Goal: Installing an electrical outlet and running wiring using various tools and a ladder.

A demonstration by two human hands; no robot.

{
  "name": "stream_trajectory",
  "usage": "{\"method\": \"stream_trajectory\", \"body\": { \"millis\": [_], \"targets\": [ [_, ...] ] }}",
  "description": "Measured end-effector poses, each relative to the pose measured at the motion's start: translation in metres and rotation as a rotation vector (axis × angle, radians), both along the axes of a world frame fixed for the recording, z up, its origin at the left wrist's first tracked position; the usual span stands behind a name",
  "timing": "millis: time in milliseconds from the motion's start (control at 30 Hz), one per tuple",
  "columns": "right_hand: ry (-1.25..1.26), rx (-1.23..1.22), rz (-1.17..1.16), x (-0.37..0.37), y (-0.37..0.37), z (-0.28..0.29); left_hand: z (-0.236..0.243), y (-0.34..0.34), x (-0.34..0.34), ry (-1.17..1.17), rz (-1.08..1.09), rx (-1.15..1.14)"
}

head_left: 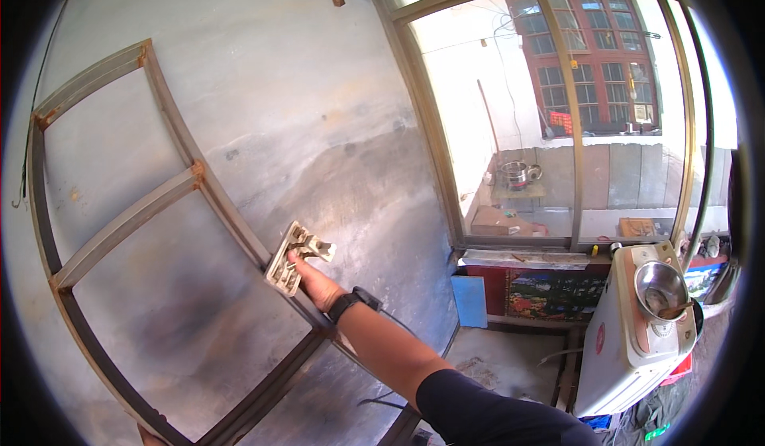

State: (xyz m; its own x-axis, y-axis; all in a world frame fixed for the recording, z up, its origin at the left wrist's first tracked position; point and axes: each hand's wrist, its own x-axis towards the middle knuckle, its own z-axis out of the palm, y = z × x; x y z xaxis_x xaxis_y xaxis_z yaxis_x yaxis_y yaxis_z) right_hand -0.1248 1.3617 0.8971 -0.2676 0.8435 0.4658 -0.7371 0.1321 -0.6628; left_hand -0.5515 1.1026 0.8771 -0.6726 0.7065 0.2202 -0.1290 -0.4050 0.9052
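My right hand, with a black watch strap at the wrist, comes in from the lower right. Its fingers are closed on a cream-coloured flat sanding block with a ribbed back and a raised grip. The block sits over the right-hand rail of a rusty metal frame; whether it presses on the rail I cannot tell. The frame stands along the grey wall, with rust at its corners and crossbar joints. Beside its lower left rail, at the picture's bottom edge, a sliver of my left hand shows, its fingers mostly hidden.
A grey stained wall fills the left and middle. To the right is a framed window. Below it stand a blue panel and a white twin-tub-like appliance bearing a metal bowl. Cables lie near the floor.
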Motion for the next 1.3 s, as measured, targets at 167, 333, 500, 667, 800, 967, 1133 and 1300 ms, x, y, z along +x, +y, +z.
{"method": "stream_trajectory", "body": {
  "millis": [167,333,500,667,800,967,1133,1300],
  "targets": [
    [-0.002,-0.045,0.01,-0.002,0.009,-0.008,0.004,-0.002,0.011,0.02,0.017,-0.004],
    [0.0,-0.063,0.027,-0.004,0.002,-0.002,0.011,-0.007,0.022,0.048,0.07,-0.014],
    [-0.033,-0.063,-0.005,-0.005,0.002,-0.001,0.016,-0.009,0.028,0.039,0.079,-0.021],
    [-0.022,-0.037,0.012,-0.005,0.008,-0.005,0.012,-0.006,0.021,0.077,0.064,0.003],
    [-0.009,-0.014,0.054,-0.004,0.002,-0.002,0.007,-0.005,0.013,0.09,0.051,0.007],
    [-0.005,-0.015,0.078,-0.001,0.003,-0.003,0.01,-0.005,0.021,0.075,0.098,-0.016],
    [0.001,0.012,0.047,-0.003,0.008,-0.006,0.007,0.0,0.012,0.032,0.116,-0.038],
    [0.0,0.062,0.105,-0.004,0.006,-0.004,0.008,0.0,0.002,0.047,0.12,-0.093]
  ]
}}
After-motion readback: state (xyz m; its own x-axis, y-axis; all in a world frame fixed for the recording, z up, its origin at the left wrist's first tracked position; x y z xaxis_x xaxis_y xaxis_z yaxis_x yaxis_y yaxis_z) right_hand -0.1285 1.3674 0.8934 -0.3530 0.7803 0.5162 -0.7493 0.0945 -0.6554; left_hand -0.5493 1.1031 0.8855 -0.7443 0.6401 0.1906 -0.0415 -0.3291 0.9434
